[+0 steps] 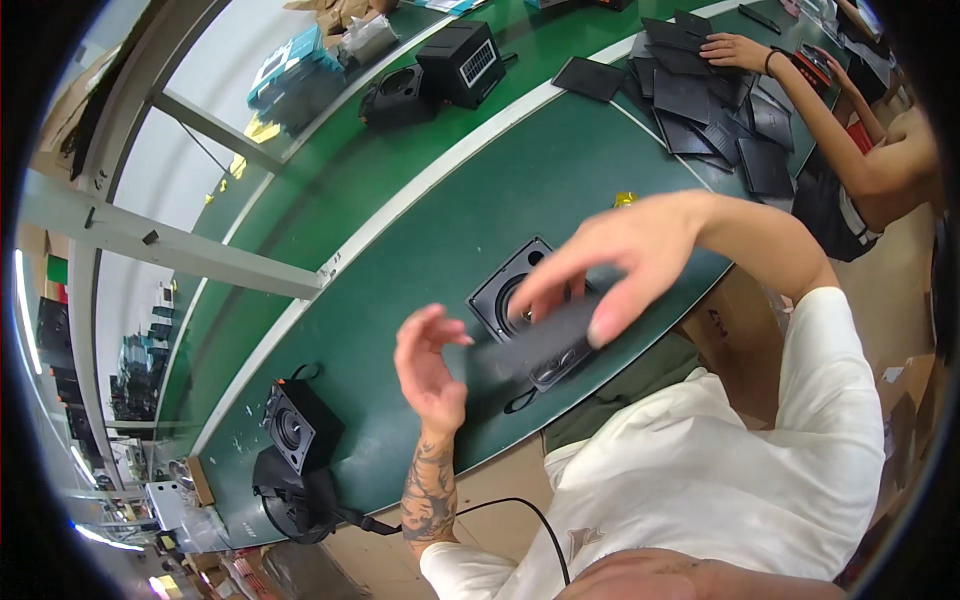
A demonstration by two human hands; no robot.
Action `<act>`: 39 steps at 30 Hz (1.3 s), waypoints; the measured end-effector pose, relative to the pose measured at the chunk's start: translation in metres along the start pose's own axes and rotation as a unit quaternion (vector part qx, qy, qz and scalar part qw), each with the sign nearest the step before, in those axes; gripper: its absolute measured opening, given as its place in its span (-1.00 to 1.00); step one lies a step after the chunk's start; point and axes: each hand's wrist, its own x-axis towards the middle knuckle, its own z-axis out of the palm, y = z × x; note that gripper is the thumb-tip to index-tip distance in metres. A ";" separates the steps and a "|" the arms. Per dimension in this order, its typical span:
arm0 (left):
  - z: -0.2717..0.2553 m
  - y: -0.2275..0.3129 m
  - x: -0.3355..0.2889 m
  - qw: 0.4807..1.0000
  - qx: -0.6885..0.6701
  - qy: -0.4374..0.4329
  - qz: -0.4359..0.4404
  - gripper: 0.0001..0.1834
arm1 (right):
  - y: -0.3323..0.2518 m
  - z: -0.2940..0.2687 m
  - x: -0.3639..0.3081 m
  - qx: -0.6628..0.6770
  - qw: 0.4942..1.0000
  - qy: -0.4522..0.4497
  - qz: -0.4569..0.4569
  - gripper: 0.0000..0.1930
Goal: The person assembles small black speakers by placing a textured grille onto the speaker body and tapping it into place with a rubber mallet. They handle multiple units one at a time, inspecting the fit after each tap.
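A black box speaker [487,298] with a round cone lies face up on the green table in front of me, partly covered by my right hand. My right hand [610,255] is over it, thumb and fingers closed on a dark flat panel [535,342] smeared by motion. Just left of that panel, my left hand [430,365] is raised with its fingers apart and slightly curled, and nothing in it. A small cord loop [521,402] sticks out at the speaker's near side.
Another black speaker [300,425] stands at the left, beside a black bag-like item [285,495]. Two more speakers [462,65] sit beyond the white rail. At the far right, a co-worker's hand [735,52] rests on a heap of black panels [685,100].
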 end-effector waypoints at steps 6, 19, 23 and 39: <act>0.004 0.035 -0.012 0.996 0.053 -0.046 -0.058 -0.72 | -0.017 0.015 0.055 -0.022 0.995 -0.018 0.093 -0.33; 0.019 0.031 -0.002 0.949 -0.150 0.059 -0.271 -0.48 | 0.002 0.036 0.045 -0.504 0.826 0.216 -0.130 -0.12; 0.007 0.015 0.005 0.933 -0.135 0.102 -0.318 -0.49 | 0.001 0.007 0.019 -0.487 0.840 0.222 -0.091 -0.27; 0.010 -0.018 -0.008 0.917 -0.120 -0.055 -0.376 -0.54 | 0.018 0.005 0.028 -0.445 0.894 0.053 -0.027 -0.28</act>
